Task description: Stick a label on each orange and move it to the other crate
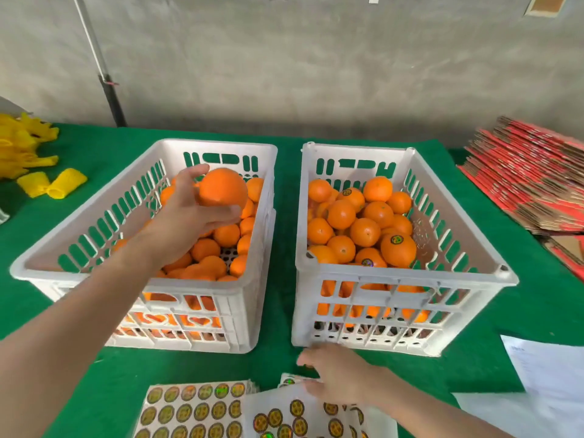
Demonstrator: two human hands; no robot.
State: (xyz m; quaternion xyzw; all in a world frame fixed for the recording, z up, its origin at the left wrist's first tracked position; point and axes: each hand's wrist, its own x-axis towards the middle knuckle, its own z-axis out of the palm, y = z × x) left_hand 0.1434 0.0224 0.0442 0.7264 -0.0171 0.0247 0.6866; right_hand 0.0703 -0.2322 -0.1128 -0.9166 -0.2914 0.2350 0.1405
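Left forearm [72,317] covers the near-left oranges in the left crate [249,172] and part of its front rim. Left hand [189,210] hides the back of the held orange [223,188]; no telling whether a label sits there.

Right hand [335,377] blurred at the fingertips [303,360], which overlap the sticker sheets [196,406]; cannot tell if a label is pinched.

Sticker sheets cut off by the bottom edge. Label print too small to read (same for those on oranges in the right crate [407,279]).

Paper [550,365] and red cardboard stack [531,181] cut off at right; yellow netting [22,150] cut off at left.
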